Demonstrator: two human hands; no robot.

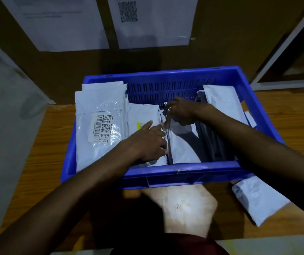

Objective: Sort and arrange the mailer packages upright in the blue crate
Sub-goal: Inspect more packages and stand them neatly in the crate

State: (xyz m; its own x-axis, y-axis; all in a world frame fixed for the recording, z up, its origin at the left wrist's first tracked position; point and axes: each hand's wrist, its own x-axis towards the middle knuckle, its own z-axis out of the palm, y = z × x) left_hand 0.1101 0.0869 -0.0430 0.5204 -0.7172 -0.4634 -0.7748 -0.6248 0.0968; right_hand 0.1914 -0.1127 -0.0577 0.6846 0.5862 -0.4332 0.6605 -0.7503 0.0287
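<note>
The blue crate (166, 175) sat on the wooden bench (55, 144) straight in front of me, and both of my hands were inside it, near its middle. My left hand (147, 142) lay palm down on a white mailer with a yellow tag (143, 115), fingers mostly straight and pressing on it without gripping, the forearm coming in low over the crate's near rim. Just beyond it, my right hand (180, 113) reached in from the right with the wrist bent and the fingers curled, pinching the top edge of the middle mailer (182, 146), which stood close to upright with a narrow gap between it and the yellow-tagged one. Left of my left hand, a barcode-labelled mailer (99, 126) fronted a stack that leaned toward the crate's left wall. Right of my right hand stood a row of grey mailers (210, 140), and beyond them a white mailer (223, 100) tilted against the right wall. I counted one crate and one loose mailer (258, 201) lying flat on the bench outside it, by the crate's near right corner under my right forearm. The mailers inside overlapped too much for me to tell their number. Two printed sheets (61, 21) hung on the brown surface behind the crate.
</note>
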